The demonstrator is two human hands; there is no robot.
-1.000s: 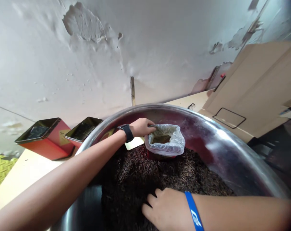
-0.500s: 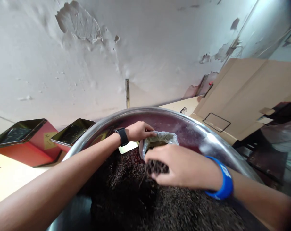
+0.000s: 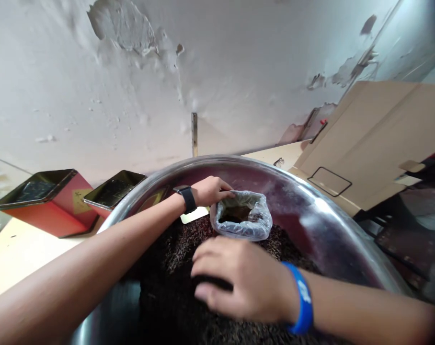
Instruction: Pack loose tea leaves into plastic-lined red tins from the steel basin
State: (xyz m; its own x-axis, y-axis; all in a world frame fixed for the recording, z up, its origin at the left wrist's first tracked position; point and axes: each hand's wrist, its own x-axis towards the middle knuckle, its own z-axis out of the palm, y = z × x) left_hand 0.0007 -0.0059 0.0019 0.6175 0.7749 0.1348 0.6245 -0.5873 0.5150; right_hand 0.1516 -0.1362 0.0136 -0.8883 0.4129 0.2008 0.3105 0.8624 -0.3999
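My left hand (image 3: 210,190), with a black watch on its wrist, pinches the upper left rim of a clear plastic bag (image 3: 241,232). The bag's mouth gapes upward and some dark leaf shows inside. My right hand (image 3: 241,278), wearing a blue wristband, hovers just below the bag with fingers curved and thumb apart. No leaf shows in its grasp. Loose dark dried leaves, like tea (image 3: 188,244), fill the bottom of a large round metal basin (image 3: 217,160) under both hands. The bag's lower part is hidden.
Left of the basin stand a larger red-orange tin (image 3: 70,211) and a smaller red tin (image 3: 106,196), both open-topped, on a pale table (image 3: 30,254). A cardboard box (image 3: 375,139) is on the right. Behind rises a peeling wall (image 3: 239,72).
My right hand has moved down and left, away from the bag's mouth, and the clump of leaves it held is gone. My left hand keeps hold of the bag's rim.
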